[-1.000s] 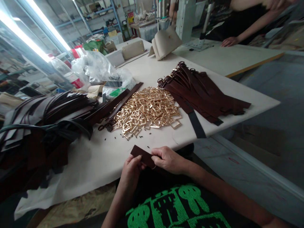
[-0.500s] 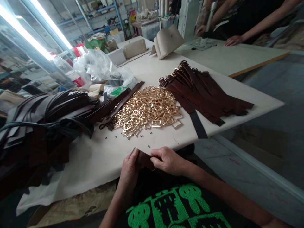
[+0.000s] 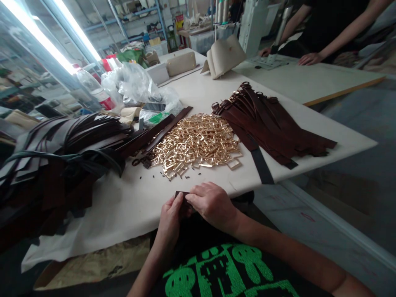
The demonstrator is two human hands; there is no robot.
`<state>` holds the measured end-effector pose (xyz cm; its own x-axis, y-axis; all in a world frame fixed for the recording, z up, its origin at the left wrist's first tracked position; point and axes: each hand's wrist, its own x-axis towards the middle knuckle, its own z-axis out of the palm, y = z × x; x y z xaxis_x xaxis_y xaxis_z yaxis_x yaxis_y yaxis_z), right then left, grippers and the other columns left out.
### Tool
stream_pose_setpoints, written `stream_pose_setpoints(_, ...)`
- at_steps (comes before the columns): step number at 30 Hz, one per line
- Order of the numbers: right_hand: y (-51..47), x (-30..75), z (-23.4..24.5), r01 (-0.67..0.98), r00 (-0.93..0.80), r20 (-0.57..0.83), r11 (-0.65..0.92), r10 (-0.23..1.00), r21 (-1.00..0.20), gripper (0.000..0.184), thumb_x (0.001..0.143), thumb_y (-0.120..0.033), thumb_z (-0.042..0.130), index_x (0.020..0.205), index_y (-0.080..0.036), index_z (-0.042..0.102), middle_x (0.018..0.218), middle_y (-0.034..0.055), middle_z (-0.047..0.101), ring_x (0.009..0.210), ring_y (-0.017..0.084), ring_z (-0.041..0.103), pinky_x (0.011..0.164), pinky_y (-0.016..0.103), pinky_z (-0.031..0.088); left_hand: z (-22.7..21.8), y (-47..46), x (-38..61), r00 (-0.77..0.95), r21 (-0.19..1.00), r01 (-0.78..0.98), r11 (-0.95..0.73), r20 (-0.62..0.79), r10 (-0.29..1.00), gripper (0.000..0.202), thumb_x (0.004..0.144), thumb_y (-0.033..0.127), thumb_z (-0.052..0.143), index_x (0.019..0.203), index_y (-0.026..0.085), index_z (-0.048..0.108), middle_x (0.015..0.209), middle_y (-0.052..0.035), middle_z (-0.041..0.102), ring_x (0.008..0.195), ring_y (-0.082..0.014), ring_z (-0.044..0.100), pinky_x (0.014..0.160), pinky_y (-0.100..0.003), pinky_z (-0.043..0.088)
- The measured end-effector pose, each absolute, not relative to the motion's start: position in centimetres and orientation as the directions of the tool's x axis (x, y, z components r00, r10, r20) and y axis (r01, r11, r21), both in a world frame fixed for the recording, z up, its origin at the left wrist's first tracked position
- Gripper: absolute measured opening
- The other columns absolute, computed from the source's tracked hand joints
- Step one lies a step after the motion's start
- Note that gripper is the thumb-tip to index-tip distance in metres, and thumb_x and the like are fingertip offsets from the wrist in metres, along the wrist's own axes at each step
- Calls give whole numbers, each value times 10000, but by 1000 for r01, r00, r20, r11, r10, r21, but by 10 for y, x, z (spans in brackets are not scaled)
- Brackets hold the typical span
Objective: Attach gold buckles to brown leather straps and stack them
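Note:
Close to my body, at the table's front edge, both hands pinch one dark brown leather strap [image 3: 182, 193]. My left hand [image 3: 170, 212] grips it with the thumb on top. My right hand [image 3: 213, 205] is closed at its other side, fingers bent over it; most of the strap is hidden by the hands. Just beyond them lies a heap of gold rectangular buckles [image 3: 201, 140]. Right of the heap, brown straps with buckles fitted [image 3: 272, 123] are fanned out. To its left rests a thick bundle of dark straps [image 3: 68, 144], bound with a dark tie.
The pale table [image 3: 123, 206] carries small dark scraps near the buckles. Clear plastic bags [image 3: 136, 84] and a bottle [image 3: 93, 88] stand at the back left. Beige bag pieces [image 3: 225, 57] sit at the back. A co-worker's hand [image 3: 310, 58] rests on the neighbouring table.
My right hand has moved left and up, closer to my left hand, and now covers more of the strap. The view has shifted slightly.

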<state>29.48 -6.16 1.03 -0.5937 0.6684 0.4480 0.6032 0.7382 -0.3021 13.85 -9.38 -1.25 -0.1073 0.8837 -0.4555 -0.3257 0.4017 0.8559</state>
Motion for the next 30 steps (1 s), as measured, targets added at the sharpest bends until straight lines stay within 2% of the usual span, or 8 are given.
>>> stream_pose_setpoints(4,-61,288,7,623,-621,452,754,640,-211,214,944,-131,517,752,-170,605,726,40,587,675,190,508,643,331,340,-17,-96,137,-111,888,-273,369,-410,905,327,766,460,746,730,149,651,603,14,619,539,-111,556,524,-206,453)
stream_pose_setpoints(7,-58,286,1,637,-587,479,738,653,-224,208,918,-101,485,752,-164,591,721,54,577,693,200,524,641,322,359,-17,-96,137,-119,883,-301,359,-408,905,329,756,460,749,739,145,657,607,13,623,521,-106,548,507,-204,446)
stream_pose_setpoints(12,-51,297,-6,624,-362,420,551,832,-554,156,949,-130,513,839,-168,617,795,44,629,737,179,597,679,277,420,-12,-92,132,-147,853,-357,381,-454,879,380,671,485,800,769,139,677,607,-2,652,486,-116,567,472,-212,451)
stream_pose_setpoints(14,-50,300,-6,546,-371,430,569,823,-616,105,963,-141,542,936,-170,639,888,54,673,824,179,625,739,270,442,-12,-91,131,-137,848,-358,390,-461,877,390,662,491,805,778,139,681,604,-4,656,484,-117,572,473,-211,454)
stream_pose_setpoints(16,-51,299,-3,507,-451,462,646,763,-571,83,964,-169,575,973,-176,658,947,59,698,870,188,625,777,285,439,-13,-91,130,-133,855,-344,388,-454,881,398,669,497,800,793,136,690,621,-13,668,491,-117,578,476,-208,453)
stream_pose_setpoints(21,-51,293,7,550,-589,444,737,675,-392,139,961,-214,608,849,-185,685,890,36,707,802,185,599,738,313,385,-14,-93,130,-137,878,-295,378,-430,892,395,693,506,782,793,133,699,652,-27,678,519,-120,588,487,-208,460)
stream_pose_setpoints(26,-51,286,14,604,-663,349,748,663,-275,199,959,-141,561,775,-162,636,776,42,645,720,188,551,669,322,363,-11,-94,133,-171,903,-238,359,-403,899,374,714,503,763,739,141,676,607,-7,641,526,-125,578,490,-212,458)
stream_pose_setpoints(30,-56,274,11,619,-645,406,754,648,-219,212,911,-69,517,740,-164,600,715,53,599,679,199,520,648,329,365,-9,-94,136,-201,904,-267,335,-393,897,347,705,466,776,683,153,628,573,26,600,519,-106,537,489,-198,440)
